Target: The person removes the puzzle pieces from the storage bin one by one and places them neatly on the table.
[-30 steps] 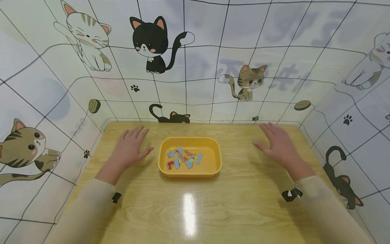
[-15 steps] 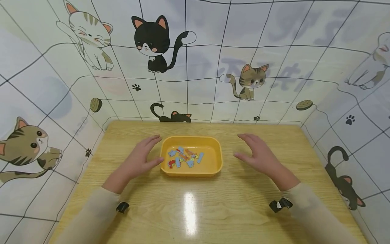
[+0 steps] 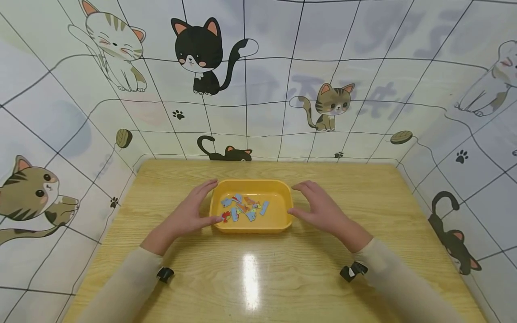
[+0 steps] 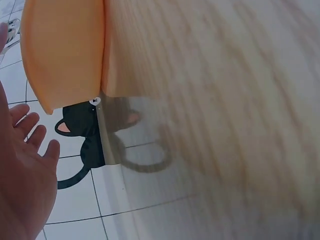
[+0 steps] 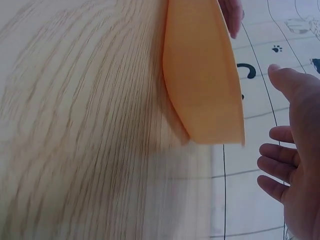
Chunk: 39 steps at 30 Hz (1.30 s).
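A shallow yellow tray [image 3: 278, 213] stands on the wooden table in the head view. Several small cut-out pieces [image 3: 235, 214], blue, orange, red and yellow, lie loosely in its left and middle part. At the tray's left end is my left hand [image 3: 187, 215], fingers extended, its thumb over the near left corner. Facing it, my right hand [image 3: 323, 213] has its fingertips beside the right rim. In the left wrist view a gap separates the left hand [image 4: 27, 185] from the tray's wall [image 4: 62, 55]. The right hand [image 5: 300, 145] is likewise apart from the tray wall [image 5: 205, 75] in the right wrist view.
The light wooden table [image 3: 202, 273] extends around the tray and reflects a bright streak of light. Behind it and at both sides hangs a white gridded sheet [image 3: 266, 85] printed with cartoon cats. Dark wrist-worn devices [image 3: 353, 271] sit at both sleeves.
Both hands have moved inward from either side to the tray's two ends, the right one travelling farther. The tray and its pieces stay in place.
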Available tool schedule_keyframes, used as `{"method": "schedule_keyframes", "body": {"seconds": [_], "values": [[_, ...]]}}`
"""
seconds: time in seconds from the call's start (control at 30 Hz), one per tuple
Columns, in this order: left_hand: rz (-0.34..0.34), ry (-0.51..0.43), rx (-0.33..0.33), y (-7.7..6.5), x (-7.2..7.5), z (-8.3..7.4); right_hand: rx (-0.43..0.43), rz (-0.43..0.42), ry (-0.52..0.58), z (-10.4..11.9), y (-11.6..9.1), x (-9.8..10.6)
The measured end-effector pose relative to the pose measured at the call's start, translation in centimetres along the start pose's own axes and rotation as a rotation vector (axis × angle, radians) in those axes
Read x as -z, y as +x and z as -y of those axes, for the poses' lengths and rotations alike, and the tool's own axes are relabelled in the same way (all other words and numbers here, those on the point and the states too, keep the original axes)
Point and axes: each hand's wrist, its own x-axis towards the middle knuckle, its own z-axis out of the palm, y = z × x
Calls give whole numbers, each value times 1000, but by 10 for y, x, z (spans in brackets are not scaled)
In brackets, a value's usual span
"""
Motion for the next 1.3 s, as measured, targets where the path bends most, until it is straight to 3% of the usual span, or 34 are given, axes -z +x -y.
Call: {"method": "schedule_keyframes", "body": {"seconds": [0.4, 0.73, 1.07, 1.3], "values": [[92, -66, 63, -6, 1, 6, 71, 94, 1, 33, 32, -24], [109, -99, 73, -8, 0, 12, 2, 261, -112, 49, 58, -51], [104, -100, 76, -4, 0, 13, -132, 287, -209, 60, 77, -60], [110, -88, 72, 0, -2, 15, -121, 266, -294, 57, 74, -66]]}}
